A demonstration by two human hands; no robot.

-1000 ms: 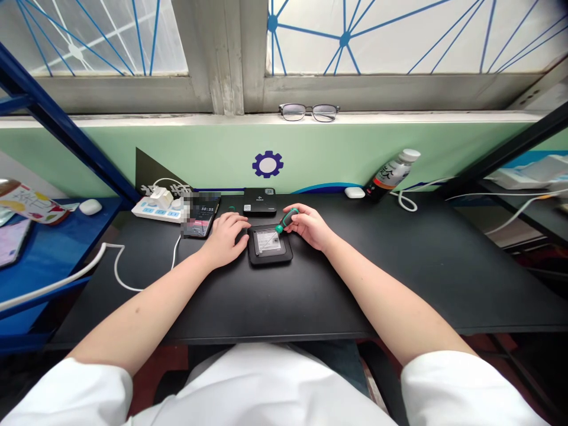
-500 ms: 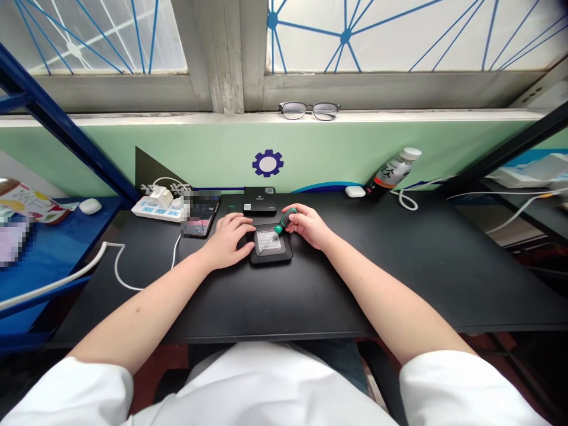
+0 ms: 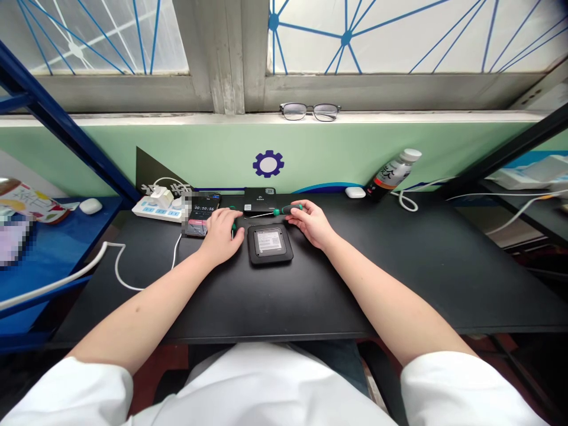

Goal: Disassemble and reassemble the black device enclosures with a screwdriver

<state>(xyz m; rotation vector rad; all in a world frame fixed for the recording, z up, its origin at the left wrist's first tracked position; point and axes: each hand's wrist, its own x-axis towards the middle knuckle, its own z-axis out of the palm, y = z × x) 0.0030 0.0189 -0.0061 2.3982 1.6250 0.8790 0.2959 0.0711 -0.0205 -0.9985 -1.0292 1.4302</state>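
Note:
A black rounded device (image 3: 270,244) with a white label lies flat on the black desk (image 3: 275,296), uncovered between my hands. My right hand (image 3: 311,223) is just behind and to the right of it, holding a green-handled screwdriver (image 3: 287,209) that lies nearly level, its shaft pointing left. My left hand (image 3: 220,234) is left of the device, fingers curled around a second small green-handled screwdriver (image 3: 234,227); most of that tool is hidden by the fingers.
Behind the device are a flat black box (image 3: 260,200), a phone (image 3: 202,216) showing a timer, and a white power strip (image 3: 155,208) with a cable (image 3: 118,266). At the back right stand a leaning bottle (image 3: 393,171) and an earbud case (image 3: 355,192). Glasses (image 3: 309,110) rest on the sill.
My right hand lifted the screwdriver off the device and swung it back, level and pointing left. My left hand left the device's edge and closed on the small green tool behind it.

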